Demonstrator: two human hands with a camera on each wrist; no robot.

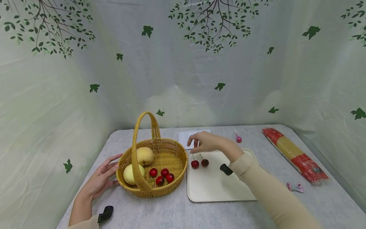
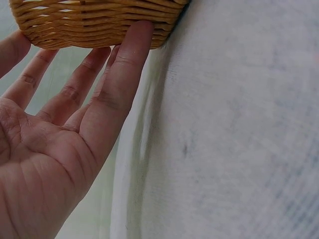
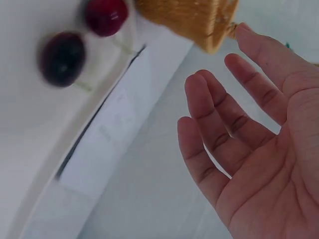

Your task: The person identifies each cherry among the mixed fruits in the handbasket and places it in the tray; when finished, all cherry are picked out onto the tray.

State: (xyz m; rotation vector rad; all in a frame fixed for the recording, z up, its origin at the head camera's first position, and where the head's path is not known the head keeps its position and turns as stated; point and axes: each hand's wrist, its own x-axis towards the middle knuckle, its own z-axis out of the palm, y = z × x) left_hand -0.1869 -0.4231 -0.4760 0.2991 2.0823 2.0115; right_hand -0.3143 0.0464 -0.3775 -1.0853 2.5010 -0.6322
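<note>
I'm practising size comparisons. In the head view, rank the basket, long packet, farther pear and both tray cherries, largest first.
1. Basket
2. Long packet
3. Farther pear
4. Left tray cherry and right tray cherry: look alike, unranked

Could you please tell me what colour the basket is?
The basket is golden yellow, which shows best in the head view.

We see a yellow wicker basket (image 1: 169, 153) standing upright, our left hand (image 1: 101, 178) touching its left wall with extended fingers. Inside the basket lie two rounded yellow fruits (image 1: 145, 156) and four glossy red cherries (image 1: 153, 172). Just right of the basket, a cream tray (image 1: 211, 187) bears two stemmed, dark-red cherries (image 1: 195, 164), our right hand (image 1: 206, 142) above their stems, fingers loosely bent.
</note>
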